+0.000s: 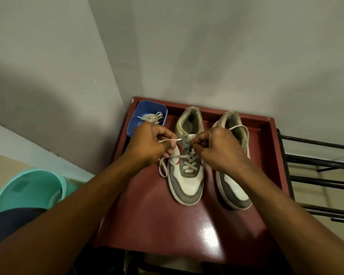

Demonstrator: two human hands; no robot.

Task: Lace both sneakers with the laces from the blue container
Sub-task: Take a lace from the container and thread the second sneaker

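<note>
I am lacing the first sneaker (187, 181), lower eyelets crossed, directly between my grips. My left hand (147, 143) pinches the lace (189, 161) tip; my right hand (216, 147) pinches lace at an upper eyelet. Next: thread that tip through. The blue container (135, 124) sits just beyond the left grip.

Premises appear domestic: the corner of a plain room in a home. Bare grey walls (226, 56) meet behind a small glossy red table (157, 215) carrying worn sneakers (189, 181). A teal plastic basin (28, 187) stands at left on the beige floor (0, 165). A black metal rack (316, 165) stands at right.
</note>
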